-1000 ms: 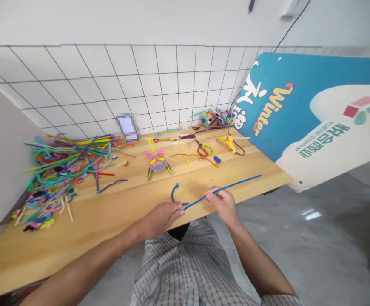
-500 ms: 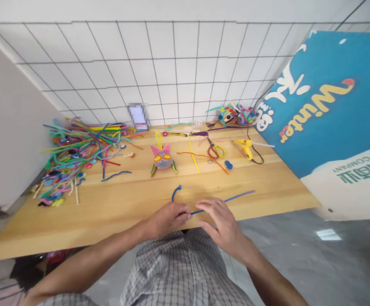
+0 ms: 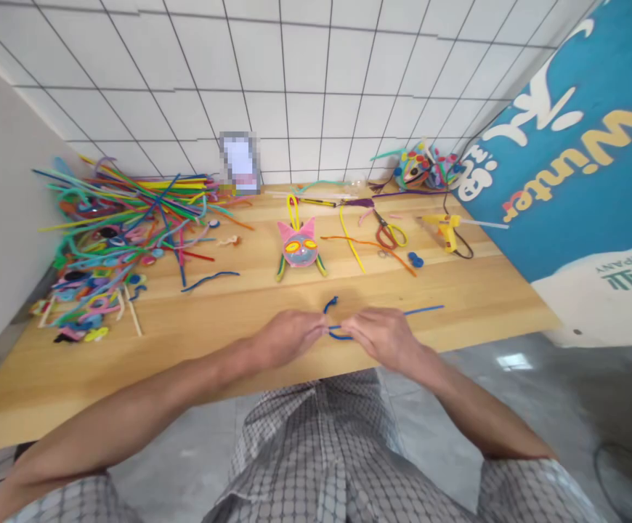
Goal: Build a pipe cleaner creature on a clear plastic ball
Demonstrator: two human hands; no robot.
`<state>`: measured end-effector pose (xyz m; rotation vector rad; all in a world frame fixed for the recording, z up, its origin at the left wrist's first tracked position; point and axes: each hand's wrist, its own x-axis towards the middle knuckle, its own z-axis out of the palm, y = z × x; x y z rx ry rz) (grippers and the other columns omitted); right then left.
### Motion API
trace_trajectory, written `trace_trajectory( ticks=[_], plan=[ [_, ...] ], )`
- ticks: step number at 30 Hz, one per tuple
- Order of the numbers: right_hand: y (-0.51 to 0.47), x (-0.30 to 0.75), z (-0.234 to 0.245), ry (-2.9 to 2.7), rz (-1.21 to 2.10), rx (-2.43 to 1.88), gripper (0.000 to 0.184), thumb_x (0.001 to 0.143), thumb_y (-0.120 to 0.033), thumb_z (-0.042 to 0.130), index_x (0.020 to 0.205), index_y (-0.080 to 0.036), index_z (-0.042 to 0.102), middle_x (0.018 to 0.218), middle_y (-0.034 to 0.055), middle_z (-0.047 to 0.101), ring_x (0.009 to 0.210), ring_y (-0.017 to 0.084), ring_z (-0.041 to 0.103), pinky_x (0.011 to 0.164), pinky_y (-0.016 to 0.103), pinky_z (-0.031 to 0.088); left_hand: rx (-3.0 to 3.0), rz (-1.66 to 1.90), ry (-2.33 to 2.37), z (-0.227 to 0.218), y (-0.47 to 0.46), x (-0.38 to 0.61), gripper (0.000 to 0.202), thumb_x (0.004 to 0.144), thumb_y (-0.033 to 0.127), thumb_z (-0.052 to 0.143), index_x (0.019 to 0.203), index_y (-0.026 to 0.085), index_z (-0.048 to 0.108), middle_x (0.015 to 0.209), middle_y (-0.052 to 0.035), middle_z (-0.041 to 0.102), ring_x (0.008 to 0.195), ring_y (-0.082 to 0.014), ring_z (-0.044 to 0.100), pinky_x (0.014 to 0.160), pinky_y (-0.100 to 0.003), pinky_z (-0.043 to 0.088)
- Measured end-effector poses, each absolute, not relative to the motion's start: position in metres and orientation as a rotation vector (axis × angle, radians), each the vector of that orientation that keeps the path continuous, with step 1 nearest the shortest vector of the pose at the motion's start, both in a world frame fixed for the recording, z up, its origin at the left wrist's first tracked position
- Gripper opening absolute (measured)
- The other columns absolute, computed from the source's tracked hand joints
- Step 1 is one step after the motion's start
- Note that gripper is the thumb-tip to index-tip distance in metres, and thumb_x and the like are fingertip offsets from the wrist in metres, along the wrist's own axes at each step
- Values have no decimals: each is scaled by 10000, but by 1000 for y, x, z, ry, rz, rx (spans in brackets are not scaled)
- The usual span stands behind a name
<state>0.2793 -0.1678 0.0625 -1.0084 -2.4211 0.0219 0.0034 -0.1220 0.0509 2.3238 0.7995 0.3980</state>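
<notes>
Near the table's front edge, a blue pipe cleaner (image 3: 423,309) runs between both hands. My left hand (image 3: 290,338) is closed, pinching it by the fingertips, and a short curled end sticks up beside them. My right hand (image 3: 380,335) is closed on the same pipe cleaner, whose straight tail comes out to the right. A small bend shows in the gap between the hands. Just beyond them stands a cat-like ornament (image 3: 301,250) with pink ears, yellow-ringed eyes, a yellow loop on top and green-yellow legs.
Many coloured pipe cleaners (image 3: 147,211) and buttons are heaped at the left. Scissors (image 3: 389,232), a yellow glue gun (image 3: 447,231) and blue pieces (image 3: 415,259) lie at the right. A phone (image 3: 240,161) leans on the tiled wall. A blue printed board (image 3: 577,160) borders the right side.
My right hand has gone from loosely spread fingers to closed on the pipe cleaner. Both hands are closer together, and a bend now shows between them. The camera view has shifted.
</notes>
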Motion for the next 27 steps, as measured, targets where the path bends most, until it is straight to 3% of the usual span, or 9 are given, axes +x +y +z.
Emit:
trace_trajectory(
  ticks=[6, 12, 19, 23, 25, 27],
  plan=[
    [-104, 263, 85, -2411, 53, -1188, 309, 1212, -360, 609, 1101, -240, 871, 1012, 72, 908, 915, 221, 823, 789, 324, 529, 2210, 656, 864, 50, -72, -17, 285, 1149, 303, 544, 907, 216, 666, 773, 7, 673, 708, -168, 636, 709, -281, 452],
    [-69, 264, 99, -2421, 130, -1245, 259, 1163, -349, 674, 1076, -250, 896, 1010, 67, 908, 902, 235, 812, 800, 334, 519, 2006, 823, 909, 38, -66, -25, 237, 1093, 322, 574, 886, 231, 647, 687, 42, 603, 651, -159, 573, 701, -276, 457],
    [-35, 283, 104, -2184, 300, -1298, 214, 1079, -328, 710, 979, -236, 876, 944, 39, 887, 840, 215, 770, 820, 327, 540, 1756, 1050, 1061, 38, -59, -27, 371, 1078, 426, 559, 759, 237, 564, 652, 42, 532, 637, -151, 511, 687, -292, 426],
    [-24, 288, 101, -2154, 382, -1273, 204, 1048, -317, 715, 945, -230, 869, 916, 35, 876, 836, 213, 758, 810, 322, 537, 1645, 1229, 1144, 39, -54, -27, 280, 1044, 492, 621, 961, 227, 663, 712, 48, 548, 650, -153, 504, 655, -289, 399],
    [-25, 287, 96, -2174, 440, -1229, 201, 1050, -307, 710, 958, -229, 870, 943, 38, 885, 826, 205, 755, 807, 316, 533, 1673, 1254, 1156, 43, -54, -27, 340, 1010, 525, 687, 1161, 220, 690, 765, 50, 600, 657, -151, 523, 654, -284, 404],
    [-30, 282, 89, -2196, 483, -1187, 198, 1061, -303, 705, 985, -230, 873, 972, 42, 892, 844, 203, 762, 820, 314, 531, 1777, 1170, 1165, 46, -55, -27, 384, 1000, 530, 715, 1220, 215, 711, 798, 41, 653, 667, -148, 549, 665, -283, 413]
  ],
)
